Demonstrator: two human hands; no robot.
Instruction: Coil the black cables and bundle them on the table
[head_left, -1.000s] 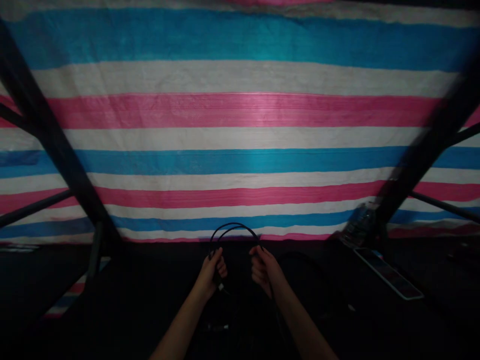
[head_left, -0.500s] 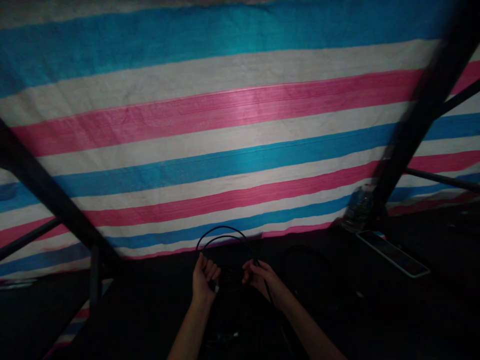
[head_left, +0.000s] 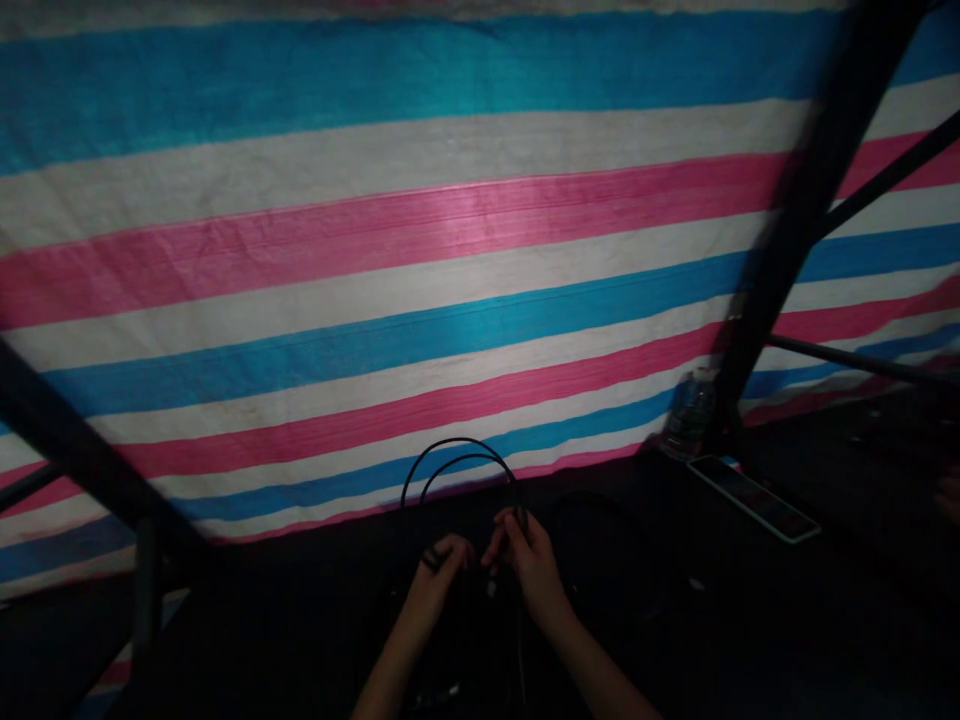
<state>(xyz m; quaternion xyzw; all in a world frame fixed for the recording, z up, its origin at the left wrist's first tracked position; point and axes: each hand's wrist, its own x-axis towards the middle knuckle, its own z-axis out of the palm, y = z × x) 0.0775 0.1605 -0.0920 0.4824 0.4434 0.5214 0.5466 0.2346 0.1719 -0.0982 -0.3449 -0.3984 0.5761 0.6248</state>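
Observation:
A black cable (head_left: 465, 440) arches in two loops above my hands, against the striped sheet. My right hand (head_left: 531, 555) is closed on the right side of these loops, thumb and fingers pinching them. Just left of it, my left hand (head_left: 448, 562) is bent inward with curled fingers; dark strands cross its back, and what its fingers hold is hidden. A small pale cable end (head_left: 491, 588) hangs below my right hand's fingertips. The lower run of the cable is lost in the dark.
A striped sheet (head_left: 450, 220) hangs behind, between dark slanted posts (head_left: 787, 240). At the right stand a clear plastic bottle (head_left: 688, 415) and a phone (head_left: 754, 498) lying flat on the dark surface. Part of another person's hand (head_left: 949, 497) shows at the right edge.
My left hand has left the left side of the loops, moving down and right and turning inward towards my right hand. My right hand stays on the cable. The view has shifted right.

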